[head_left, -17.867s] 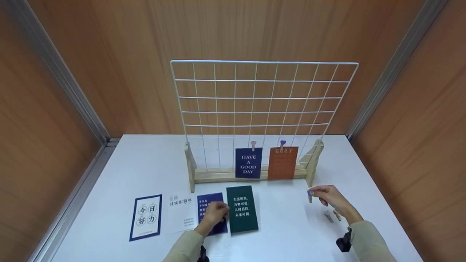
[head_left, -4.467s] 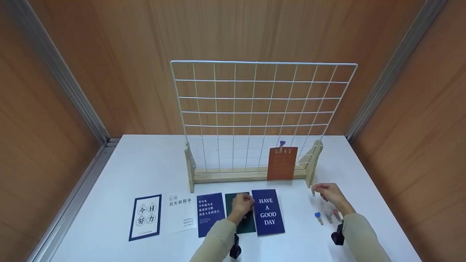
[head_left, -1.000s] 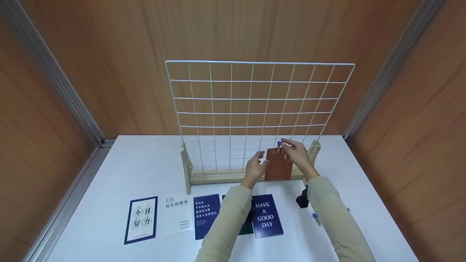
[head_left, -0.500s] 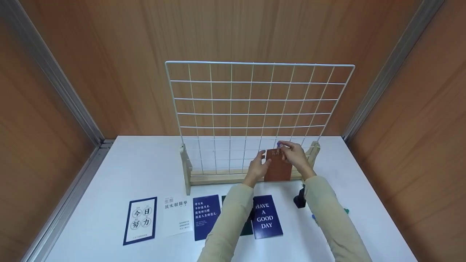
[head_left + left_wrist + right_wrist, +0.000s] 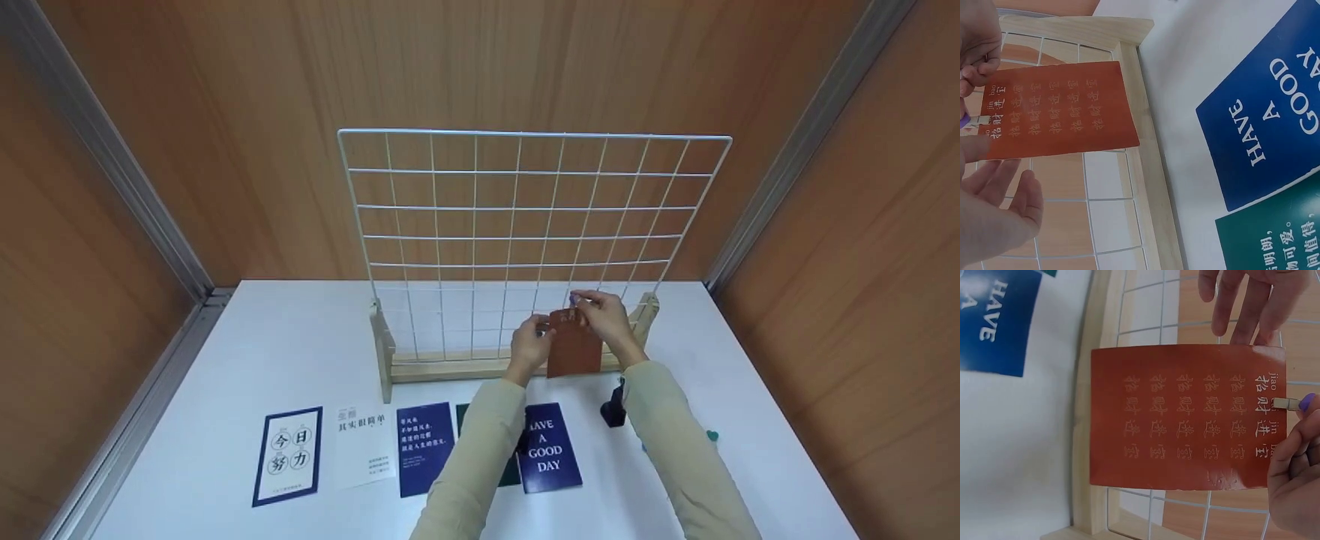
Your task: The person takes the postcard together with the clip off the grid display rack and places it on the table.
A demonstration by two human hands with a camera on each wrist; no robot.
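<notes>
An orange-red card (image 5: 574,349) with rows of Chinese characters stands upright against the white wire grid (image 5: 472,208). My left hand (image 5: 529,349) pinches its upper left corner, the thumb in front and fingers behind, as the left wrist view shows. A small wooden clothespin (image 5: 1286,404) with a purple heart sits at the card's top edge. My right hand (image 5: 609,322) pinches the heart end of this clothespin between thumb and forefinger. Part of the clothespin is hidden by the right fingers.
In front of the grid's wooden base (image 5: 450,370) lie a blue-framed card (image 5: 288,457), a white card (image 5: 365,446), a navy card (image 5: 424,450), a partly covered green card (image 5: 510,472) and a HAVE A GOOD DAY card (image 5: 551,450). A green heart clothespin (image 5: 712,436) shows beside the right sleeve.
The HAVE A GOOD DAY card came off the grid and lies on the table. Both hands moved up to the orange-red card; the left fingers closed on its corner, and the right hand took the purple-heart clothespin.
</notes>
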